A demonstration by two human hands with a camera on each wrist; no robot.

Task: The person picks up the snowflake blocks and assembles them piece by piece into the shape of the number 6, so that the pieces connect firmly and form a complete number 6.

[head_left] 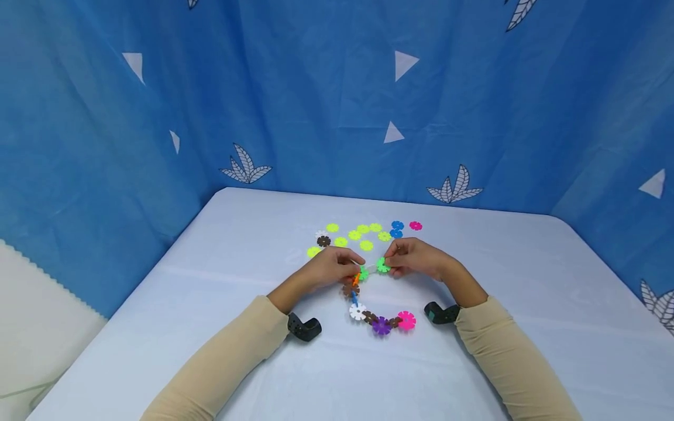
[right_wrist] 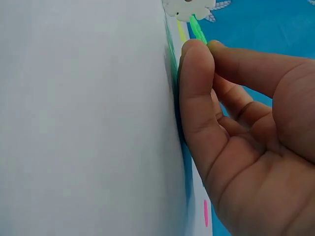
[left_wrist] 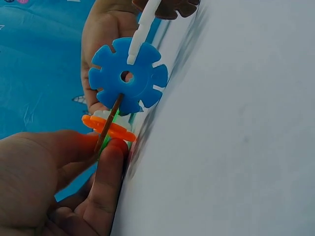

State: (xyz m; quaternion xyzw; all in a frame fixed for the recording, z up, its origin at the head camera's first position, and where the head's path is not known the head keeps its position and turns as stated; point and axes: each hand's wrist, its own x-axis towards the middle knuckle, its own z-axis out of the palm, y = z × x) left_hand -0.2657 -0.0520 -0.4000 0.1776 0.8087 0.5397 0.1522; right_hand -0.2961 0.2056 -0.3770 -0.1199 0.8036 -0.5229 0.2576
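Note:
A curved chain of flower-shaped notched discs lies between my hands in the head view. My left hand (head_left: 333, 266) pinches a green disc (head_left: 363, 273) between thumb and finger, next to an orange disc (left_wrist: 118, 130). A blue disc (left_wrist: 142, 78) and a white one seen edge-on follow in the left wrist view. My right hand (head_left: 416, 257) pinches another green disc (head_left: 382, 265) by its edge. A white disc (right_wrist: 189, 7) sits between the two green ones, slotted into the right one. The chain continues through a brown disc (head_left: 350, 290) and a purple disc (head_left: 381, 325) to a pink disc (head_left: 406, 320).
Loose yellow discs (head_left: 366, 245) lie spread beyond my hands on the white table (head_left: 237, 245). A brown disc (head_left: 323, 241) is at their left, blue discs (head_left: 397, 225) and a pink disc (head_left: 416, 225) at their right. A blue curtain (head_left: 326, 105) hangs behind.

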